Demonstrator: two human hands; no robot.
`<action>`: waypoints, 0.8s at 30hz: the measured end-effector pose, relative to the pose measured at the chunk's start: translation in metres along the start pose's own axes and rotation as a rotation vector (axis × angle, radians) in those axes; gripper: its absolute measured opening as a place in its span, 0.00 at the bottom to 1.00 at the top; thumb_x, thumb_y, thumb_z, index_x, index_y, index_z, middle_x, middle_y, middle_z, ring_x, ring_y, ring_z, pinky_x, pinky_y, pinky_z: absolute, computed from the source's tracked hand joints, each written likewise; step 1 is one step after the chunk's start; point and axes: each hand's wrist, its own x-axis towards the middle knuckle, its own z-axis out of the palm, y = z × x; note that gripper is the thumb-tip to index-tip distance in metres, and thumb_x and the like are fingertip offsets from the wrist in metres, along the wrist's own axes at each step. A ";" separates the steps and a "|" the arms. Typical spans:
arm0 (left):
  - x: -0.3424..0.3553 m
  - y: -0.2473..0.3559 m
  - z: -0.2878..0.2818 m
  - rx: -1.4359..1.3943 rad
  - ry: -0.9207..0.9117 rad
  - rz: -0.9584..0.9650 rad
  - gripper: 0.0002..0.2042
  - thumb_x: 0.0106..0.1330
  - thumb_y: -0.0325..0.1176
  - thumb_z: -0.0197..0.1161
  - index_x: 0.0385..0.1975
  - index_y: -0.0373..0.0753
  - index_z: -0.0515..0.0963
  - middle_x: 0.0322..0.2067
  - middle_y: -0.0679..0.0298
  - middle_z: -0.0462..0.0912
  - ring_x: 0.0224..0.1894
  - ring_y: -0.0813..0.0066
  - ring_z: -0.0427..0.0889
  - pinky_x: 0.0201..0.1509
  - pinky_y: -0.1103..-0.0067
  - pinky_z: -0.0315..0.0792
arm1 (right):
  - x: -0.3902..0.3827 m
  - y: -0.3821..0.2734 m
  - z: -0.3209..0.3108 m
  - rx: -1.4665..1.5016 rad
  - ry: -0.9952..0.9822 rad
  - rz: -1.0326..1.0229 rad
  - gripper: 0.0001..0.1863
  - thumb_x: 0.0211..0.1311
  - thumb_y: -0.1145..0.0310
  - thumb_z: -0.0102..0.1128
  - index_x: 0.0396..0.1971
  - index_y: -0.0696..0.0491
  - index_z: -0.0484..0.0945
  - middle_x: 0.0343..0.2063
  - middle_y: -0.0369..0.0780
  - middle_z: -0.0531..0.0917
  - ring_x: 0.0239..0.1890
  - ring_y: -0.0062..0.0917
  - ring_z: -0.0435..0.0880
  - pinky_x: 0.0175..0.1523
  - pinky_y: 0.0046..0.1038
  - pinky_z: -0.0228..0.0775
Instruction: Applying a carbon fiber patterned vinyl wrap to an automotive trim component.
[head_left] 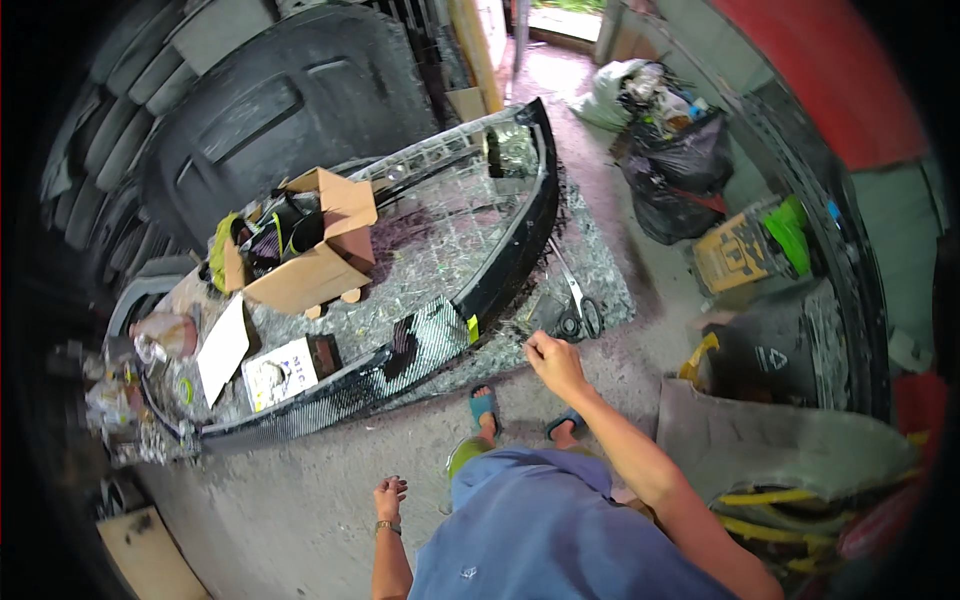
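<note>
My right hand (556,362) is closed in a pinch beside the worktable's right front edge; whatever it holds, if anything, is too small to see. Just beyond its fingers lie black-handled scissors (580,314). My left hand (390,494) hangs away from the table at my left side, fingers loosely apart and seemingly holding nothing. A long curved black panel (535,225) runs along the table's front, carrying a patch of shiny woven carbon-look cloth (432,338). A small yellow-green strip of tape (473,329) sticks to it near that patch.
On the splattered worktable (430,240) stand an open cardboard box (305,285) and a white box (280,375). Black garbage bags (680,175), a yellowish sack (735,252) and a grey curved panel (790,435) occupy the right side. A cardboard piece (150,555) is at lower left.
</note>
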 end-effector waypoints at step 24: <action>-0.109 -0.032 0.300 -0.153 -0.046 -0.205 0.10 0.69 0.39 0.58 0.36 0.38 0.79 0.28 0.61 0.86 0.32 0.75 0.84 0.30 0.79 0.73 | 0.150 0.175 -0.248 0.545 -0.144 0.114 0.06 0.64 0.70 0.63 0.31 0.58 0.81 0.24 0.32 0.81 0.29 0.13 0.75 0.36 0.21 0.68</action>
